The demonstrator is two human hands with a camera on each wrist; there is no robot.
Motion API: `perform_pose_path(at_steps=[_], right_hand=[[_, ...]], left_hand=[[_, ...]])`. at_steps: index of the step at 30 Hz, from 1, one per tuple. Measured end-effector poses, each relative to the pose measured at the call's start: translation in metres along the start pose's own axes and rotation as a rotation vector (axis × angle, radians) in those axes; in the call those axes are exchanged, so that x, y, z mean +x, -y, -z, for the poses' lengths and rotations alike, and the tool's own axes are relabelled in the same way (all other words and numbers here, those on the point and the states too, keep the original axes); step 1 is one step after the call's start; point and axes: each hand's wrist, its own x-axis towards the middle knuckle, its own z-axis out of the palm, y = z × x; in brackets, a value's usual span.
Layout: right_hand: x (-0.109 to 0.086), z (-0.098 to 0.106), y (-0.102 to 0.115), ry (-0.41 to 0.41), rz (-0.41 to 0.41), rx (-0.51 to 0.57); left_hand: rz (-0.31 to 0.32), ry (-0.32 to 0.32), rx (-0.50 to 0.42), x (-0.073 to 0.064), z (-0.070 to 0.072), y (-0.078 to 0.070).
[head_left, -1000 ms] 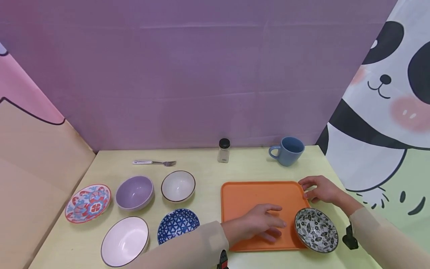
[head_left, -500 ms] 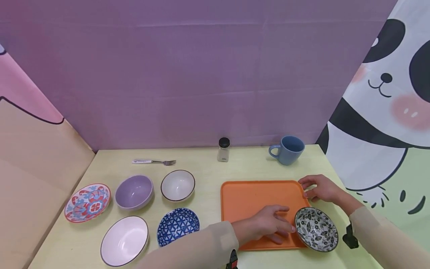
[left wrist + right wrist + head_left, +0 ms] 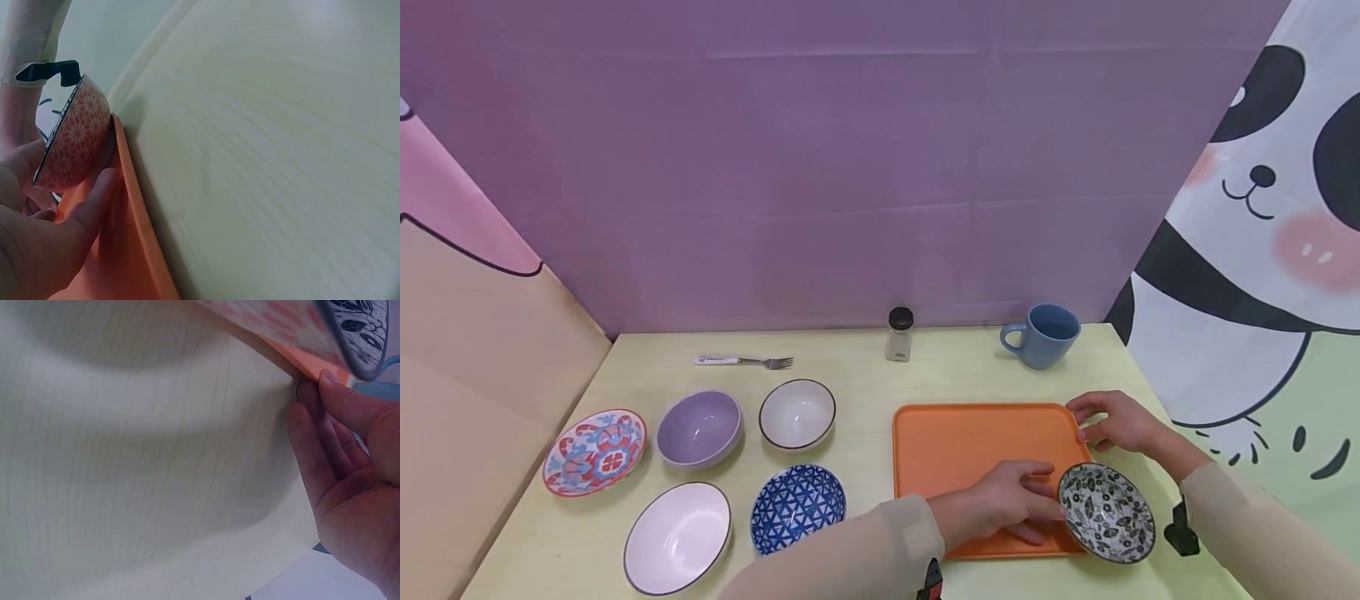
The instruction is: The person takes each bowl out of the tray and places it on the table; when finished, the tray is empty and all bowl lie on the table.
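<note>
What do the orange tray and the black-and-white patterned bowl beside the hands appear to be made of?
Orange tray: probably plastic; uniform matte colour, thin raised rim, rounded corners.
Patterned bowl: likely glazed ceramic; printed leaf pattern inside, pink star-patterned outside in the left wrist view.
</note>
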Motion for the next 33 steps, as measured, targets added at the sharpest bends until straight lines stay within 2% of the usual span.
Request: perform_pose_path(at_steps=[6, 11, 21, 28, 33], right_hand=[[-0.001, 0.000, 0.000, -0.003, 0.001, 0.002], [-0.002, 0.001, 0.000, -0.004, 0.003, 0.001], [-0.001, 0.001, 0.002, 0.002, 0.009, 0.010], [-0.001, 0.000, 0.003, -0.001, -0.007, 0.005], [-0.001, 0.000, 0.002, -0.002, -0.014, 0.004]], left_hand=[[-0.014, -0.033, 0.008, 0.002, -0.009, 0.000], [-0.014, -0.039, -0.022, 0.003, -0.015, 0.001], [-0.018, -0.070, -0.052, 0.003, -0.019, 0.004], [-0.007, -0.060, -0.053, 0.000, -0.018, 0.004], [-0.017, -0.077, -0.069, -0.001, -0.020, 0.007]])
